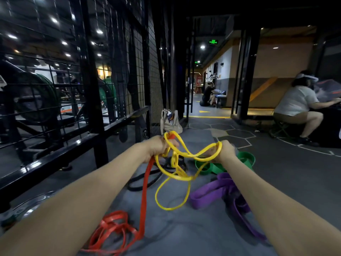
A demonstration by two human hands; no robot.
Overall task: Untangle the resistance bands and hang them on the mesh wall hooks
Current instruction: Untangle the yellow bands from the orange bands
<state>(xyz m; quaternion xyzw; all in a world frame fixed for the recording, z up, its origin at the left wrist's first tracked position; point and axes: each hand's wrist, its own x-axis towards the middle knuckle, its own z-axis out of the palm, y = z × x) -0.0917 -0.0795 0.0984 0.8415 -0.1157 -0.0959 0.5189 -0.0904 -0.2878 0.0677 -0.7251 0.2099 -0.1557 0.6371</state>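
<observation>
My left hand (160, 146) grips the yellow band (177, 174) and red band (145, 189). My right hand (224, 151) pinches the yellow band's other loop.

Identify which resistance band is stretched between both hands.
The yellow band: the left hand and right hand each grip it, lifted. The red band is in the left hand only; green, purple and black lie on the floor.

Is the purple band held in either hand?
No: the purple band lies on the floor, while the left hand and right hand grip the yellow band.
</observation>
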